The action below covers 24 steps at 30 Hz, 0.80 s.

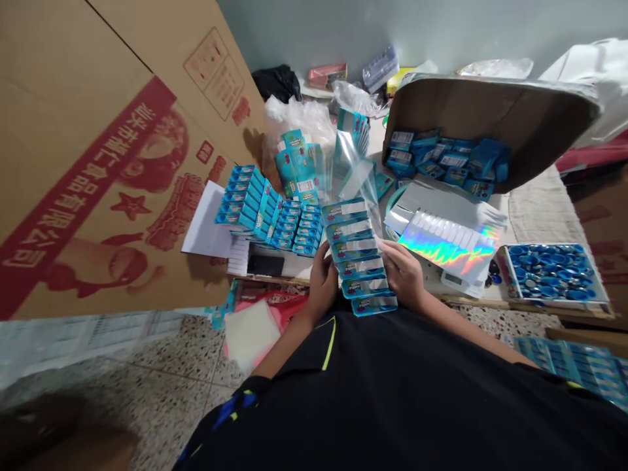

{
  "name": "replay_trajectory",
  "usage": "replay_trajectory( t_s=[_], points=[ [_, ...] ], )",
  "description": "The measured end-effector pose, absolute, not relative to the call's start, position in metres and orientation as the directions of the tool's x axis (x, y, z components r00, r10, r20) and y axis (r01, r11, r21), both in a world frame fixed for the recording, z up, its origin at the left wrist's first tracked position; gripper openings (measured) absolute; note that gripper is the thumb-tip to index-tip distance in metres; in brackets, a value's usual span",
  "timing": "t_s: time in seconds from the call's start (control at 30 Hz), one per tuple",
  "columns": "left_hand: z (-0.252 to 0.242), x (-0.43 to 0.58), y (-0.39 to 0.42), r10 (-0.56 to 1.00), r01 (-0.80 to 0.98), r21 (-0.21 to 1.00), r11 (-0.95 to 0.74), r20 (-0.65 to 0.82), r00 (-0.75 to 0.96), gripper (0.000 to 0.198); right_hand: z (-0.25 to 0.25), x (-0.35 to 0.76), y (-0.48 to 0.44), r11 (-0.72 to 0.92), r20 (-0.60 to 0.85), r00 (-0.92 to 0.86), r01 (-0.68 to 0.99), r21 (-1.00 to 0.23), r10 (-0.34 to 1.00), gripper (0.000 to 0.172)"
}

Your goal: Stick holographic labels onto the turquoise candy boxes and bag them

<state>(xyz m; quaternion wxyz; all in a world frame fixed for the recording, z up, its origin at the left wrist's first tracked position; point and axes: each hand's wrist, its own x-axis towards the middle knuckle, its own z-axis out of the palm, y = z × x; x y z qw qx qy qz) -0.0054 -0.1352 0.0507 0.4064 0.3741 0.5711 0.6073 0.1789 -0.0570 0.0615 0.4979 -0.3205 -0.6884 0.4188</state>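
In front of my chest is a row of several small blue boxes [356, 251], overlapping like steps, with a clear plastic bag [350, 157] reaching up from it. My left hand [324, 281] is closed on the row's left edge. On the opposite edge my right hand [403, 269] grips it with the fingers partly behind. To the left, blue boxes [240, 196] stand in neat stacks, beside flat unfolded blue cartons [297, 163]. Right of my right hand lies a shiny silver sheet [446, 229] with a row of pale strips on it.
A large cardboard carton [161, 163] rises at the left. Loose blue packets fill an open brown box [490, 108] at the back right. A white tray [510, 271] of blue round pieces sits near the right edge. A dark phone-like slab [265, 264] lies by the front edge.
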Motion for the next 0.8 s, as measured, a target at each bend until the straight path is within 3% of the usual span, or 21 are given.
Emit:
replay_trajectory(
  t_s=[0.23,0.33,0.43,0.63,0.8],
  points=[
    [0.036,0.001,-0.116,0.873,-0.113,0.993,-0.019,-0.039,-0.487,0.061,0.042,0.182,-0.056,0.376,0.354,-0.234,0.058,-0.925,0.906,0.031],
    [0.008,-0.001,-0.092,0.813,-0.119,0.993,-0.013,-0.059,-0.58,0.062,0.002,0.166,-0.037,0.342,0.332,-0.156,0.043,-0.939,0.93,0.031],
    [-0.037,-0.011,-0.074,0.781,-0.045,0.991,0.127,-0.128,-0.612,0.06,-0.05,0.15,-0.025,0.259,0.239,-0.169,0.105,-0.96,0.956,0.033],
    [-0.134,-0.028,-0.092,0.781,0.054,0.933,0.356,-0.266,-0.565,0.045,-0.139,0.148,-0.043,0.105,0.046,-0.25,0.226,-0.968,0.967,0.037],
    [-0.176,-0.026,-0.113,0.834,0.076,0.916,0.393,-0.321,-0.45,0.032,-0.177,0.168,-0.056,0.021,-0.085,-0.296,0.336,-0.941,0.951,0.036]
  ],
)
